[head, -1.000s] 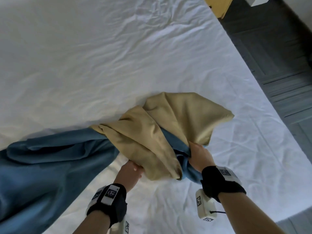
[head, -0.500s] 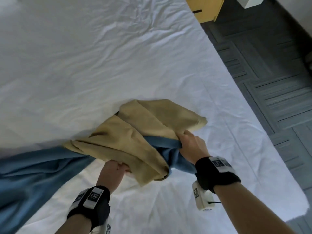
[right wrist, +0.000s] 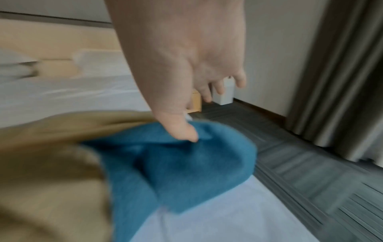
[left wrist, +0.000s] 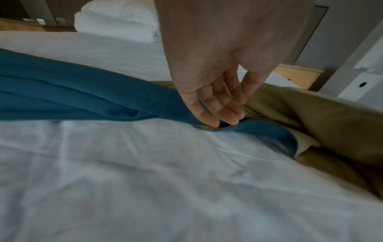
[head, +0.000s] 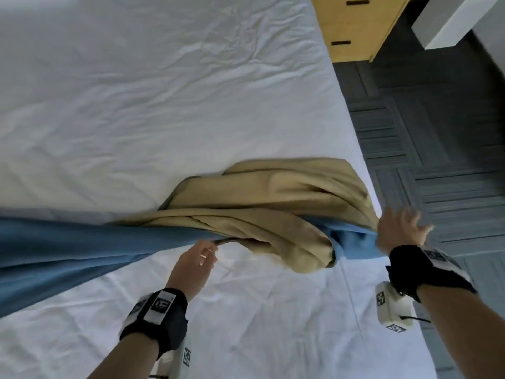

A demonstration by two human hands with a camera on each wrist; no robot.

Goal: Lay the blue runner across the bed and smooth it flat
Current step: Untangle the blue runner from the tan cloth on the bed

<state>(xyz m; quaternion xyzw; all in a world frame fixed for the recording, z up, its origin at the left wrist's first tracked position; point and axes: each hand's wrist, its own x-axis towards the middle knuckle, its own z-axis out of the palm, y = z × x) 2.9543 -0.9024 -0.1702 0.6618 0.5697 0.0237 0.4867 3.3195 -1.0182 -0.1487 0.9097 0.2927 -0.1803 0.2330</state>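
Observation:
The blue runner (head: 68,253) with a tan underside (head: 273,198) stretches in a bunched band from the left across the white bed (head: 164,105), its twisted end at the bed's right edge. My left hand (head: 203,253) hangs over the near hem. In the left wrist view its fingertips (left wrist: 217,117) rest on the runner's (left wrist: 82,98) dark hem with the thumb held apart. My right hand (head: 399,228) is past the bed's right edge, fingers spread and blurred. In the right wrist view only the right hand's (right wrist: 207,106) thumb touches the blue cloth (right wrist: 196,163).
A wooden nightstand (head: 355,28) stands by the bed's far right corner. Dark grey carpet (head: 437,146) runs along the right side. White pillows (left wrist: 118,19) lie at the head of the bed. A white box (right wrist: 223,93) and a grey curtain (right wrist: 342,81) stand by the wall.
The runner's end has been pulled right to the bed's edge and drawn out longer. My right hand has let go and spread its fingers. My left hand has loosened from its grip.

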